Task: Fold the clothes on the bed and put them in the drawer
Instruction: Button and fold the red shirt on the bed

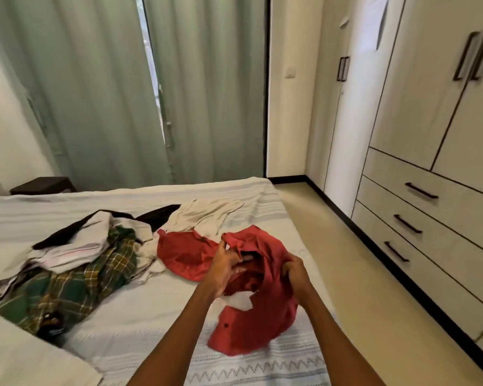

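A crumpled red shirt (251, 316) lies on the bed (140, 324), partly lifted near its right edge. My left hand (226, 266) pinches the shirt's upper edge with curled fingers. My right hand (294, 271) grips a bunch of the same red fabric on its right side. To the left lies a heap of clothes: a green plaid shirt (76, 288), a white garment (76, 246) and a black piece (64, 232). A cream garment (207, 213) is spread behind the red shirt. Closed drawers (418, 218) with dark handles sit low in the wardrobe at the right.
A strip of beige floor (360, 268) runs between the bed and the wardrobe (435, 107). Green curtains (109, 93) hang behind the bed. A dark bedside table (43, 185) stands at the far left. A white pillow (20, 360) fills the near left corner.
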Tool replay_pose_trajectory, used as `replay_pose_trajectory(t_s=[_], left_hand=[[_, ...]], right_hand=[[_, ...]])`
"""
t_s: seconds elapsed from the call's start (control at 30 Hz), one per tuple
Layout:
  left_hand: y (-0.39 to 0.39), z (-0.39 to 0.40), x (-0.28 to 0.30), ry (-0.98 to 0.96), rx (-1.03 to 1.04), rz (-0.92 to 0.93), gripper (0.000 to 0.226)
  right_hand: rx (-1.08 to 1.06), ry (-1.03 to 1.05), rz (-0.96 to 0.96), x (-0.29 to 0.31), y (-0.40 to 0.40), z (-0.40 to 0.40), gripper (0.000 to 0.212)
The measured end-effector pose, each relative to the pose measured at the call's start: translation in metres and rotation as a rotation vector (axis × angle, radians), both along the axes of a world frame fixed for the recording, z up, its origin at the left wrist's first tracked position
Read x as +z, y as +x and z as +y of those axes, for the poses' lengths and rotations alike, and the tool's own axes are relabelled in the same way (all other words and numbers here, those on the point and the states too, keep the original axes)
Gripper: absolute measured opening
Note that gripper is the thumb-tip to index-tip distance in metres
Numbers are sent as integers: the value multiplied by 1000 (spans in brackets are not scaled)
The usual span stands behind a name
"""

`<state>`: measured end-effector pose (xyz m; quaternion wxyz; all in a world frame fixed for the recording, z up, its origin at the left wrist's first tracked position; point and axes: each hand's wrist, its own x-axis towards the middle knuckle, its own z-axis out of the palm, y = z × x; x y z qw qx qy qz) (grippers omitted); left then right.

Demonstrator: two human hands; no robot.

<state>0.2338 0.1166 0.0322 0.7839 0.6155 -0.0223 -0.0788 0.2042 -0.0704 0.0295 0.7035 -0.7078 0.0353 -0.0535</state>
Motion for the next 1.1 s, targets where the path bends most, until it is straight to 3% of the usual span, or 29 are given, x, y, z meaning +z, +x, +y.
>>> replay_pose_trajectory(t_s=[0.07,0.2,0.3,0.4,0.5,0.6,0.67,0.7,0.77,0.83,0.93,1.1], left_hand=[[-2,-10,-3,131,90,-21,60],[-8,-19,-15,347,350,-75,81],[-9,-8,-26,590,457,-251,86],[-5,1,-39,889,249,-525,52],[-5,9,-52,1029,117,-635,23],[-12,12,-48,945,130,-544,12],[-17,13,-40,823,183,-476,7],[-18,13,-38,790,210,-464,6],[-19,15,-31,737,246,-417,7],[-16,17,-26,688,294,-364,7],[-14,17,-15,622,362,-342,11],[-9,29,8,536,520,-298,5]], right_hand=[[40,-10,53,2,2,-18,16],[108,89,223,-17,7,-36,26],[142,187,313,-32,6,-40,36],[126,326,440,-27,-4,-35,8],[158,326,526,-30,-7,-34,17],[59,-62,527,-46,6,-37,29],[-150,-448,403,-61,11,-38,45],[-241,-560,281,-60,7,-34,43],[-320,-585,-40,-57,-1,-24,29],[-176,-580,-225,-49,-10,-9,29],[16,-826,-267,-50,-17,19,57],[-181,-922,-289,-77,-23,48,61]])
